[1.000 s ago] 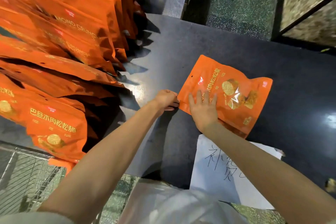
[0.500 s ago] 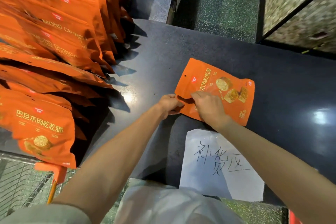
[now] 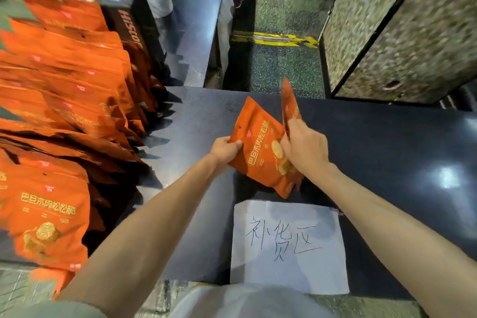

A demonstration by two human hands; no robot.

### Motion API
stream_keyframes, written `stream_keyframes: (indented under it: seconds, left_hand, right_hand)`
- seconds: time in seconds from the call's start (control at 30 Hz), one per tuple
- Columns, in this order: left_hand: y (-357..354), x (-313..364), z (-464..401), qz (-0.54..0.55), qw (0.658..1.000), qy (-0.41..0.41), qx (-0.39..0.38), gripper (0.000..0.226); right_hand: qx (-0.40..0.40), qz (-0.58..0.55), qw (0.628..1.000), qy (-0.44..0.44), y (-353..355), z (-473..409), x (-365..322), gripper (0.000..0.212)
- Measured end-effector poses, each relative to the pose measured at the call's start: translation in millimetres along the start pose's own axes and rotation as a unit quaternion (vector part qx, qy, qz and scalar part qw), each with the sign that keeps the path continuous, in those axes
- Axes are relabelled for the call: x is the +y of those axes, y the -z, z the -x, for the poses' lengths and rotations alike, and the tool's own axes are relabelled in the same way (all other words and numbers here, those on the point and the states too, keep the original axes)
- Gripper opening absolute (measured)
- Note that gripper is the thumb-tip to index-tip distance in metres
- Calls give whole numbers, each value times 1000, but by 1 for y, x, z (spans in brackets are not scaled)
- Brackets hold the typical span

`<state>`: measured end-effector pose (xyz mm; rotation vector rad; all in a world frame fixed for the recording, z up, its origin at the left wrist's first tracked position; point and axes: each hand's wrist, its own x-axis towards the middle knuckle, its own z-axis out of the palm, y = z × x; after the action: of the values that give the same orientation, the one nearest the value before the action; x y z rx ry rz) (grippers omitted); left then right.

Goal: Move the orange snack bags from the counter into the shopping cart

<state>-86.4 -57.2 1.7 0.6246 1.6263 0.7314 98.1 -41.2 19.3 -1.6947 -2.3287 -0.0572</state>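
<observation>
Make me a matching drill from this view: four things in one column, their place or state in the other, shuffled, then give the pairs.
Things
1. orange snack bag
2. white paper sign
3. black box
4. left hand

Places or states
A. lying flat at the counter's near edge
B. standing behind the row of bags on the left
C. gripping a bag's left edge
D. lifted off the dark counter, held by both hands

Pairs: 1-D, 2-A, 3-B, 4-C
</observation>
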Motion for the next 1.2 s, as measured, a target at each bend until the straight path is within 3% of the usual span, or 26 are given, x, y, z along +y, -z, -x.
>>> stream_keyframes:
  seconds: [0.2, 0.47, 0.73, 0.9, 1.0, 1.2]
  left_hand:
    - [-3, 33, 56, -52, 995, -87, 8, 31]
    - [12, 55, 137, -115, 974, -158, 116, 32]
    - [23, 31, 213, -83, 952, -204, 212, 28]
    - [52, 7, 263, -85, 944, -193, 256, 32]
    - [82, -18, 292, -102, 938, -181, 279, 32]
    - [144, -71, 347, -72, 926, -158, 336, 16]
  right_hand:
    - [74, -81, 989, -103, 51, 9, 31, 26]
    - [119, -270, 949, -113, 104, 26, 14, 37]
    - [19, -401, 908, -122, 132, 45, -23, 35]
    - [-34, -463, 882, -84, 142, 61, -72, 36]
    - [-82, -493, 865, -38, 150, 73, -112, 28]
    - [-173, -500, 845, 74, 152, 96, -196, 36]
